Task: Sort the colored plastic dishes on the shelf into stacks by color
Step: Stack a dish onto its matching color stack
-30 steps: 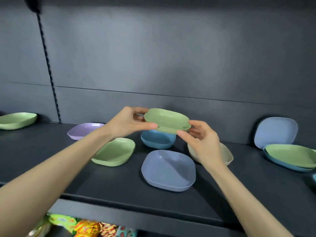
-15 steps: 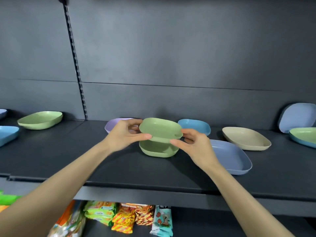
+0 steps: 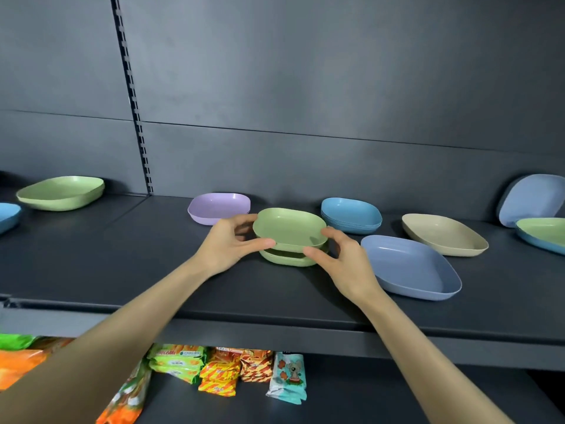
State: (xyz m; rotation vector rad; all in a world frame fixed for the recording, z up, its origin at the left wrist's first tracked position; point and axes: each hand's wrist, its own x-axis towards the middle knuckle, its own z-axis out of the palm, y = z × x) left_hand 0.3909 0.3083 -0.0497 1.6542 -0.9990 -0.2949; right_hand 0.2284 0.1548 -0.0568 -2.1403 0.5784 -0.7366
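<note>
— What lies closest to you?

— The snack packets (image 3: 214, 371) on the lower shelf, under my forearms. Above them is the front edge of the dark shelf (image 3: 153, 270) that carries the dishes.

— And your hands?

— My left hand (image 3: 227, 246) has its grip closed on the left rim of a small green dish (image 3: 289, 229), thumb in front, fingers behind. My right hand (image 3: 345, 264) grasps the right rim of that dish the same way. I hold it level, just above a second green dish (image 3: 287, 258) that sits on the shelf. I cannot tell whether the two touch.

— What is beside them?

— To the right, a large grey-blue dish (image 3: 409, 267) lies flat near the shelf's front, close to my right hand. Further back and right sits a beige dish (image 3: 443, 235).

— And behind?

— A lilac dish (image 3: 218, 208) stands behind my left hand, and a stack of bright blue dishes (image 3: 351, 215) behind my right.

— The far ends?

— Far left, a large green dish (image 3: 61, 192), with a blue one (image 3: 7, 215) cut off by the frame. Far right, a grey-blue dish (image 3: 533, 198) leans against the back wall, and in front of it a green dish rests in a blue dish (image 3: 541, 243).
</note>
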